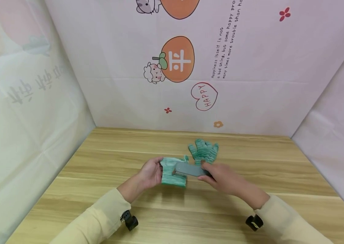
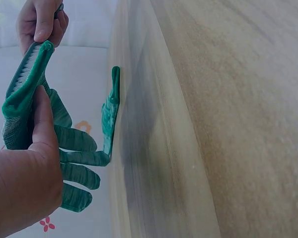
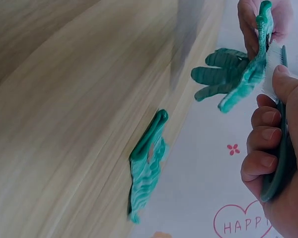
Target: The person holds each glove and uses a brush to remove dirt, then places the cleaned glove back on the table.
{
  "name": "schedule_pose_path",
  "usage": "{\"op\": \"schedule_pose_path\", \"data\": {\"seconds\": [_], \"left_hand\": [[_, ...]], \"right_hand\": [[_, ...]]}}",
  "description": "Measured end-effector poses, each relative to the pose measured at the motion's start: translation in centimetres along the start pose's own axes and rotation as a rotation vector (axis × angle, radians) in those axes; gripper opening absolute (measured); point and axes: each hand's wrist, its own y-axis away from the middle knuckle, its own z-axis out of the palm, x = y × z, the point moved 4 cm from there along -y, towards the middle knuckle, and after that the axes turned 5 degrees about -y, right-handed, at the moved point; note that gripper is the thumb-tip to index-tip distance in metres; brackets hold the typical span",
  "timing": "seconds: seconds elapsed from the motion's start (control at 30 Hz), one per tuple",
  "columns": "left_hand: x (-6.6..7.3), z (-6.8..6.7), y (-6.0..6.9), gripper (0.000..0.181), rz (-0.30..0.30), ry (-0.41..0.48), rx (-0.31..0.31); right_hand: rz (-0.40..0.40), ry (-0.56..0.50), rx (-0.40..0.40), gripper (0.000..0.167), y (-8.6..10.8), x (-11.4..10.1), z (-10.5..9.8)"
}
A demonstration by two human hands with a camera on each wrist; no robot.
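A striped green knit glove (image 1: 173, 180) is held above the table in my left hand (image 1: 151, 173). In the left wrist view the thumb presses against its cuff (image 2: 21, 105), while the glove's fingers (image 2: 78, 159) hang loose beyond the hand. My right hand (image 1: 222, 177) grips a brush (image 1: 189, 169) by its dark green handle (image 3: 284, 148). The white bristles (image 3: 271, 72) face the glove and appear to touch its surface. Part of the left hand's fingers is hidden behind the glove. A second green glove (image 1: 206, 151) lies flat on the table, just beyond the right hand.
The wood-grain table (image 1: 123, 217) reaches to a white printed backdrop (image 1: 123, 88) at the back. White sheets also stand on the left (image 1: 31, 135) and the right (image 1: 337, 142). Each wrist wears a small black camera (image 1: 130, 221).
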Motion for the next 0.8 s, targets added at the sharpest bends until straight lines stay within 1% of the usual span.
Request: {"op": "schedule_pose_path", "data": {"seconds": [0.13, 0.23, 0.43, 0.57, 0.67, 0.8], "left_hand": [[0.1, 0.0, 0.0, 0.035, -0.005, 0.01, -0.006], [0.0, 0.2, -0.1, 0.036, -0.006, 0.002, -0.019], [-0.4, 0.7, -0.4, 0.038, -0.006, -0.013, -0.039], [-0.5, 0.9, -0.5, 0.041, 0.002, 0.0, -0.026], [-0.5, 0.8, -0.5, 0.039, -0.004, -0.003, -0.006], [-0.3, 0.5, -0.3, 0.033, -0.008, -0.021, 0.003]], "right_hand": [[0.014, -0.001, 0.0, 0.024, 0.2, 0.1, -0.3], [0.016, -0.005, -0.003, 0.021, -0.2, -0.2, -0.6], [-0.023, 0.022, -0.005, 0.022, -2.0, -1.3, -0.7], [-0.063, 0.05, -0.009, 0.023, -2.7, -1.8, -0.3], [-0.071, 0.05, -0.011, 0.022, -2.6, -1.8, 0.0], [-0.04, 0.031, -0.021, 0.022, -2.0, -1.4, 0.2]]}}
